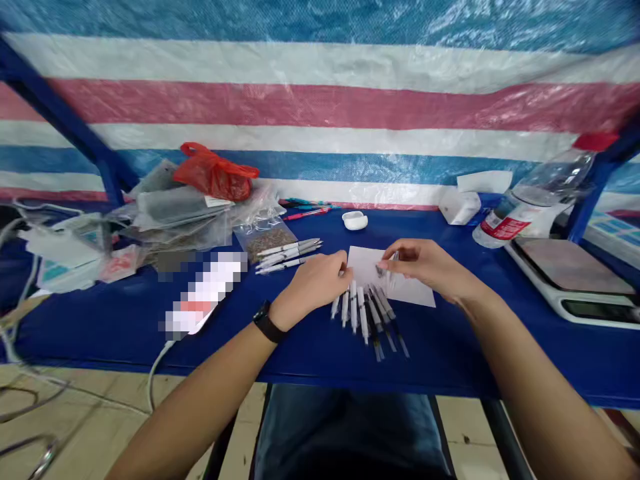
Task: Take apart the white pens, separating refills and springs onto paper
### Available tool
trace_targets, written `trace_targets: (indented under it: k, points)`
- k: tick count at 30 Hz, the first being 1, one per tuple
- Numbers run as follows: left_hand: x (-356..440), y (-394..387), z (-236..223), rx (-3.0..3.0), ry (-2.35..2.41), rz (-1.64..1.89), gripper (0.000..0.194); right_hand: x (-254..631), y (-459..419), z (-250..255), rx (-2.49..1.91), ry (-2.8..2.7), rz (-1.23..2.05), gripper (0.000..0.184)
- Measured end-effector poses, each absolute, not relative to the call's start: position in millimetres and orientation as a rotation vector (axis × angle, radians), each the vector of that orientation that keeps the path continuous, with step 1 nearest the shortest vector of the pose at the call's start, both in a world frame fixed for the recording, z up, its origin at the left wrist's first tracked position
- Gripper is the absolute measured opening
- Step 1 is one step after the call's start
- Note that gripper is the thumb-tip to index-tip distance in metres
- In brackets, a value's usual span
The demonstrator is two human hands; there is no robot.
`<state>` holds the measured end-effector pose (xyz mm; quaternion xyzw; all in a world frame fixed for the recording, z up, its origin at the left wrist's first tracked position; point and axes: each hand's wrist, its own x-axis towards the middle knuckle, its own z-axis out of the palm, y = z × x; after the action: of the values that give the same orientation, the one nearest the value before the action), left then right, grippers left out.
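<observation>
My left hand (pixel 324 280), a dark watch on its wrist, is closed with fingertips at the upper ends of several white pen barrels (pixel 354 307); whatever it may hold is hidden. Thumb and fingers of my right hand (pixel 417 263) pinch something small and partly clear, too blurred to name, over a white sheet of paper (pixel 417 293). Beside the barrels, several dark pen parts with clear tips (pixel 385 323) fan out toward the table's front edge. A bundle of assembled-looking white pens (pixel 287 255) lies left of my left hand.
On the blue table (pixel 440 360), a bag of small brown parts (pixel 273 240), plastic bags and a red bag (pixel 215 173) lie left. A phone (pixel 207 297) has a cable attached. At back stands a white case (pixel 355 221); rightward, a bottle (pixel 530 207) and a scale (pixel 575 273).
</observation>
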<state>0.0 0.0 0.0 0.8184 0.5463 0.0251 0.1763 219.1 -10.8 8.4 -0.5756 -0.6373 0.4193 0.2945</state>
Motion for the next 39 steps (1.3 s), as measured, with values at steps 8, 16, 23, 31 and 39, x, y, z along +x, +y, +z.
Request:
trace_targets:
  k: [8, 16, 23, 31, 39]
  points:
    - [2, -4, 7, 2.396, 1.622, 0.157, 0.024, 222, -11, 7, -1.573, -1.815, 1.42, 0.033]
    - [5, -8, -5, 2.566, 1.439, 0.2, 0.038, 219, -15, 7, -1.692, -2.077, 1.427, 0.033]
    - [6, -7, -6, 2.551, 1.397, 0.123, 0.04, 223, -16, 13, -1.714, -2.126, 1.425, 0.034]
    - [5, -7, -7, 2.566, 1.357, 0.119, 0.052, 230, -14, 14, -1.744, -2.095, 1.442, 0.04]
    - [6, -7, -6, 2.537, 1.369, 0.093, 0.047, 226, -13, 16, -1.746, -2.119, 1.435, 0.045]
